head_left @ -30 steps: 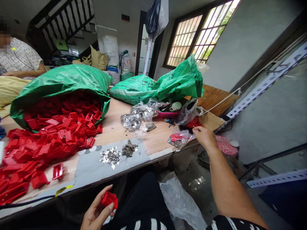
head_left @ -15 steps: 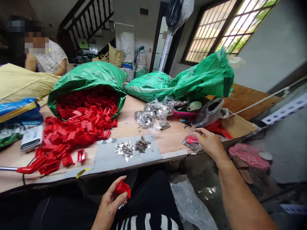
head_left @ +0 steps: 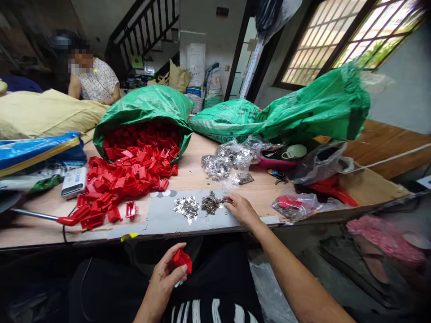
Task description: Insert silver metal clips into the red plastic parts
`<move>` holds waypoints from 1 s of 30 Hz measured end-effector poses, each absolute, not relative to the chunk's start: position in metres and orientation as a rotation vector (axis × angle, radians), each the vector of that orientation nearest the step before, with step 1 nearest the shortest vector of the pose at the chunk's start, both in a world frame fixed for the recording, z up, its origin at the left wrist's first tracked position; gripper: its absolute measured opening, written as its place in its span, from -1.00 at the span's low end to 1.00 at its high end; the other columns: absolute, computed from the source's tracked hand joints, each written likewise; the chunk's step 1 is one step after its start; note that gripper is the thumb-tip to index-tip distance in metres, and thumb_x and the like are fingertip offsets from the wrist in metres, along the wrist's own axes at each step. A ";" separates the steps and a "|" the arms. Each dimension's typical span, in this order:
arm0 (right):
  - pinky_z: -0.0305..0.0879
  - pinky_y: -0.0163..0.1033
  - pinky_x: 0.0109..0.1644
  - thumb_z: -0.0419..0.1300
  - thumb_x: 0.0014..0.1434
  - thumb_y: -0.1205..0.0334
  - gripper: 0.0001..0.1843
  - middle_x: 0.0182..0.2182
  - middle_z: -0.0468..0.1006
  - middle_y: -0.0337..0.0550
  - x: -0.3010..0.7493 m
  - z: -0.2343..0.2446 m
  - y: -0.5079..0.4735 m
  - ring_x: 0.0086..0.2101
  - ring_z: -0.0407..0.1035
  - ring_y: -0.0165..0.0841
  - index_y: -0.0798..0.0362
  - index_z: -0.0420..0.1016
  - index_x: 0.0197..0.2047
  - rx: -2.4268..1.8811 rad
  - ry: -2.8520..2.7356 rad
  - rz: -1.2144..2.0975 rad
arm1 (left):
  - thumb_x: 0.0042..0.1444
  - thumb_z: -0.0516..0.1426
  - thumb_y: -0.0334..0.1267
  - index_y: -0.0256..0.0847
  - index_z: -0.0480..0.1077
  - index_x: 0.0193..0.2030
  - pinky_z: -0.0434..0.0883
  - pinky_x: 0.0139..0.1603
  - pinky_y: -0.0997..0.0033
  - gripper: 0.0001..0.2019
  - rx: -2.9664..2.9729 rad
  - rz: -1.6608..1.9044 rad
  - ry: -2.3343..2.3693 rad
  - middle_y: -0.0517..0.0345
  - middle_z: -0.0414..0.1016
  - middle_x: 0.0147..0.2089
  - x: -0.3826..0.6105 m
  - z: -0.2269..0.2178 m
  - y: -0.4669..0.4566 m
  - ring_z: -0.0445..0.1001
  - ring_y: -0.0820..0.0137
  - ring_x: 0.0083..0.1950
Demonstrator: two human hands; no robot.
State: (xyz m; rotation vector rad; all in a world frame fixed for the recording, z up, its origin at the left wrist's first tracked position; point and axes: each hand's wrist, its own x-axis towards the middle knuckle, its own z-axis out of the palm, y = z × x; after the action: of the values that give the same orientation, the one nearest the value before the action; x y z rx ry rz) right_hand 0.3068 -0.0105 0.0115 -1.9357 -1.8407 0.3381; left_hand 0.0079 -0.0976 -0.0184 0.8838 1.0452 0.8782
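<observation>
In the left hand (head_left: 164, 277), near seven o'clock, best keep the red piece (head_left: 182, 260) pinched steady; beside the dark metal heap (head_left: 210, 204), one o'clock from there, gently guide the slender item (head_left: 229, 201) pinched in the right hand (head_left: 244, 211).
</observation>
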 end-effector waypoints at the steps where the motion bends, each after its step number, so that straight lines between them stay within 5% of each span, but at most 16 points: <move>1: 0.25 -0.21 -0.04 0.12 0.13 0.31 -0.78 -0.16 0.56 -0.08 0.306 0.011 -0.008 -0.15 0.41 -0.27 0.04 0.51 -0.15 -1.940 -1.848 0.338 | -0.13 0.30 -0.08 -0.17 0.45 0.03 0.38 -0.32 0.39 -0.46 0.879 0.879 1.039 0.08 0.51 -0.30 0.008 -0.019 -0.097 0.42 0.36 -0.34; 8: 0.19 -0.29 -0.20 0.11 0.13 0.26 -0.88 -0.32 0.54 -0.16 0.305 0.016 -0.014 -0.28 0.38 -0.32 0.02 0.48 -0.35 -2.017 -1.875 0.329 | -0.12 0.30 -0.11 -0.16 0.43 0.04 0.41 -0.28 0.39 -0.47 0.887 0.832 1.032 0.12 0.50 -0.31 0.007 -0.011 -0.094 0.41 0.39 -0.35; 23: 0.21 -0.26 -0.19 0.09 0.14 0.28 -0.84 -0.25 0.58 -0.07 0.316 0.019 -0.014 -0.23 0.42 -0.25 0.04 0.50 -0.26 -2.113 -1.850 0.268 | -0.07 0.29 -0.14 -0.16 0.42 0.05 0.42 -0.27 0.42 -0.50 0.916 0.837 1.031 0.11 0.55 -0.25 0.004 -0.008 -0.093 0.45 0.40 -0.32; 30: 0.26 -0.30 -0.15 0.12 0.12 0.24 -0.86 -0.26 0.59 -0.21 0.313 0.012 -0.003 -0.22 0.43 -0.31 -0.04 0.51 -0.28 -1.950 -1.901 0.366 | -0.08 0.31 -0.15 -0.17 0.41 -0.04 0.48 -0.19 0.38 -0.57 0.879 0.908 0.970 0.05 0.58 -0.18 0.006 -0.014 -0.089 0.52 0.32 -0.20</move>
State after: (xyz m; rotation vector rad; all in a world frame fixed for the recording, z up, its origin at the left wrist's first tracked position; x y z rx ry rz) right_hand 0.3132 -0.0029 0.0119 -1.9497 -1.9010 0.3658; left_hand 0.0055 -0.0894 -0.0141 0.8790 0.9698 0.9083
